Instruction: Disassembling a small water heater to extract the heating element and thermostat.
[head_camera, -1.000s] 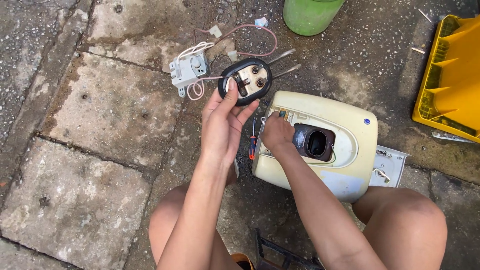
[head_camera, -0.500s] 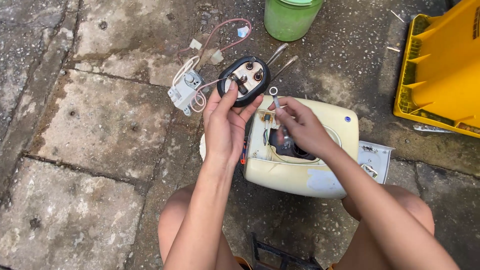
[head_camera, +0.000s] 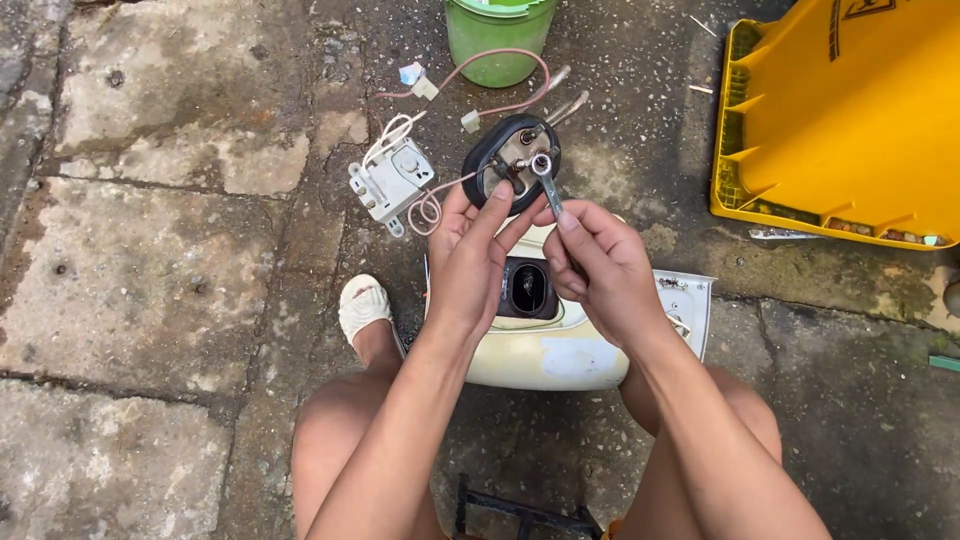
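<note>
L hand (head_camera: 470, 262) is gripping the black oval flange (head_camera: 512, 160) above the cream heater shell (head_camera: 545, 345) w/ fingers closed, R hand (head_camera: 597, 262) is pinching a small wrench (head_camera: 547, 180) on its nut: the wrench is probably risking slipping off, since the flange is only hand-held.

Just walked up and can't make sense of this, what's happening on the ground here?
A person crouched on stone paving holds a black oval plate in the left hand, over a cream appliance casing. The right hand holds a small spanner, its ring end on a fitting on the plate. A white wired switch block hangs beside it.
</note>
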